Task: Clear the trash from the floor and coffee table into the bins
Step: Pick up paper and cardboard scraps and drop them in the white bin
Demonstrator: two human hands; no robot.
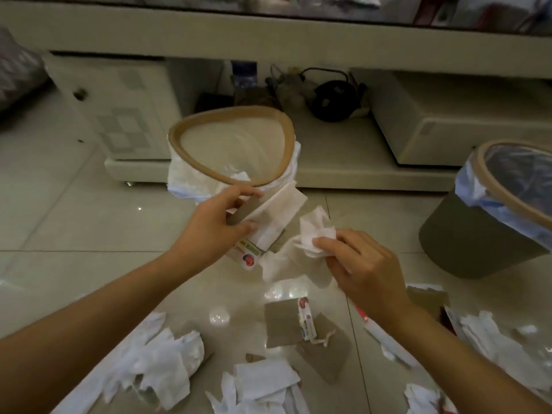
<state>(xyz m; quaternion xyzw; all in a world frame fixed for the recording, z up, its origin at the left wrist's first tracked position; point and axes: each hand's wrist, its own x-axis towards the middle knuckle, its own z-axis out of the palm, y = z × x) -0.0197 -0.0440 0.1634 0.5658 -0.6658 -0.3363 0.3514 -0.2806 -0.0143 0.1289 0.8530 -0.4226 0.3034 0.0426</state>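
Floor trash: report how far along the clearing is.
Done: one tissue lies in the white-lined bin. In hand: the left hand grips flattened packaging; the right hand grips a crumpled tissue. Left: tissues and cardboard scraps litter the floor.

The tan-rimmed bin with a white liner stands on the tiled floor, directly before the cream low table. The grey bin with a blue liner stands to its right, well apart. A black kettle sits on the table's lower shelf, behind the first bin. Torn white tissues and brown cardboard scraps lie on the floor before both bins.
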